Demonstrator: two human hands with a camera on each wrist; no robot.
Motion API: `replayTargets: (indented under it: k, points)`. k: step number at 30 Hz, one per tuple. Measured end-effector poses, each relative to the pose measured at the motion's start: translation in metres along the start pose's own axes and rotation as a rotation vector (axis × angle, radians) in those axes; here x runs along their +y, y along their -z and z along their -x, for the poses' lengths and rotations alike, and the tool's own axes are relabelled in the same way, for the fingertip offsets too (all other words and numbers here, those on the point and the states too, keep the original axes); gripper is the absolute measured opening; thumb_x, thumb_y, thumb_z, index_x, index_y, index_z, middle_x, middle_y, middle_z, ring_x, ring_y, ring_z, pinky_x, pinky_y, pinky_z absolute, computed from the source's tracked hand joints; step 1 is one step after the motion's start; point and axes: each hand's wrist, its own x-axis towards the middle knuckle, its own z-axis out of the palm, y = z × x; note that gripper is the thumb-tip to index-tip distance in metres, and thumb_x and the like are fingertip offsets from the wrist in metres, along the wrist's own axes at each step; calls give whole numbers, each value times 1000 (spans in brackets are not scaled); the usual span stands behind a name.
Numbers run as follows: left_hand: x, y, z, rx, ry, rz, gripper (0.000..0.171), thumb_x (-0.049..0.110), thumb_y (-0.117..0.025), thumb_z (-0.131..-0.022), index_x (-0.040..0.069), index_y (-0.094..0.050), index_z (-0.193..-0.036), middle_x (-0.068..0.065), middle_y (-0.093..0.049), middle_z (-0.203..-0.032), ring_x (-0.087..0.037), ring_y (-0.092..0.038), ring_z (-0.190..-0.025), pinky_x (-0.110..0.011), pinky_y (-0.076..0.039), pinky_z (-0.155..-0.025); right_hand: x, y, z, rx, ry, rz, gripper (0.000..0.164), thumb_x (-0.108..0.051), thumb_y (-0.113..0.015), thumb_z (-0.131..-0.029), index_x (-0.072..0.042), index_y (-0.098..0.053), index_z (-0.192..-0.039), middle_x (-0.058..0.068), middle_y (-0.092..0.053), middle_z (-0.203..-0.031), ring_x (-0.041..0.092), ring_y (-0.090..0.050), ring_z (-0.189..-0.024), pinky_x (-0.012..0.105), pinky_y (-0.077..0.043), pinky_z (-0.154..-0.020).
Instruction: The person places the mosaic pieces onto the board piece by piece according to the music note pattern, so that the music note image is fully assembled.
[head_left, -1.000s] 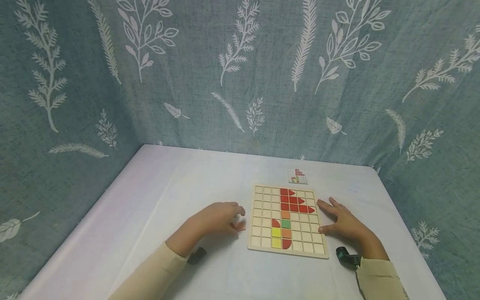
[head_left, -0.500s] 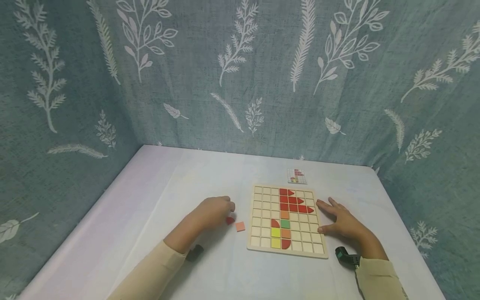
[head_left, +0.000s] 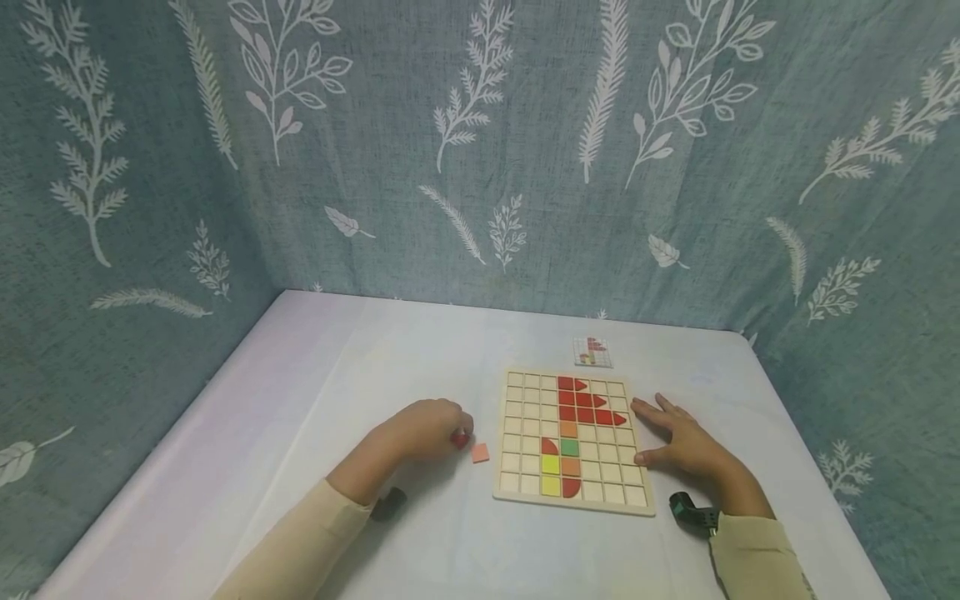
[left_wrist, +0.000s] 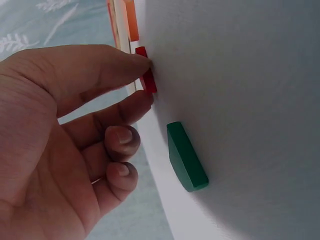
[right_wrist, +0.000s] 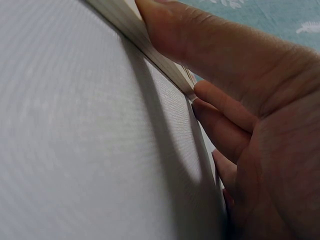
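My left hand (head_left: pixel 429 428) pinches a small red tile (head_left: pixel 460 440) between thumb and index finger, left of the wooden grid board (head_left: pixel 517 498). In the left wrist view the red tile (left_wrist: pixel 146 70) is tipped up on edge close to the tabletop, the other fingers curled loosely. Below it a green tile (left_wrist: pixel 186 157) lies on the table, hidden under the hand in the head view. An orange tile (head_left: pixel 480 452) lies between the left hand and the board. My right hand (head_left: pixel 686 446) has its fingers spread, thumb and fingertips touching the board's right edge.
Red, orange, green and yellow pieces fill several cells of the board. Behind it lies a small pattern card (head_left: pixel 593 352) with a matching coloured figure. A patterned teal curtain (head_left: pixel 405 150) stands around the white tabletop (head_left: pixel 360 358).
My left hand has drawn back left from beside the orange tile, leaving that tile uncovered, and has taken the red tile between thumb and index finger. The right hand stays put.
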Motion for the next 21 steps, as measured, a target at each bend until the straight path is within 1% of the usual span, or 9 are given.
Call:
replayTargets:
  k: [3, 6, 9, 13, 17, 21]
  points:
    - [1, 0, -4, -20, 36, 1, 8, 13, -71, -85, 19, -70, -90, 11, -58, -76, -12, -52, -70, -33, -50, -73, 0, 0, 0, 2, 5, -1, 112, -60, -84, -57, -18, -38, -151, 27, -10, -157, 54, -5, -139, 76, -12, -99]
    - [2, -1, -7, -25, 39, 8, 8, 12, -71, -84, 19, -69, -90, 12, -57, -74, -11, -52, -69, -31, -49, -70, 0, 0, 0, 5, 20, 13, 111, -60, -83, -58, -17, -38, -150, 28, -11, -157, 55, -6, -138, 76, -13, -98]
    - [2, -1, -10, -37, 48, 33, 8, 11, -69, -83, 19, -66, -84, 10, -55, -71, -12, -51, -67, -30, -47, -65, 0, 0, 0, 9, 27, 23, 110, -60, -83, -59, -18, -38, -150, 28, -11, -157, 55, -7, -138, 76, -14, -98]
    - [3, 0, -11, -74, 109, 61, 10, 11, -68, -81, 19, -63, -76, 7, -56, -69, -14, -51, -63, -31, -44, -58, 0, 0, -1, 10, 31, 18, 109, -59, -84, -59, -18, -39, -150, 27, -11, -157, 55, -7, -138, 76, -14, -99]
    - [5, 3, -12, -100, 149, 78, 8, 12, -69, -81, 18, -65, -76, 6, -57, -68, -14, -52, -61, -31, -44, -55, 0, 0, -1, 5, 39, 17, 107, -57, -84, -60, -18, -40, -149, 27, -12, -156, 55, -7, -138, 76, -14, -99]
    - [8, 8, -17, -74, 120, 104, 10, 18, -73, -81, 19, -64, -77, 7, -57, -69, -13, -51, -62, -30, -45, -56, -1, 1, 1, 3, 28, 15, 107, -56, -84, -61, -18, -39, -150, 28, -11, -157, 56, -6, -138, 76, -12, -99]
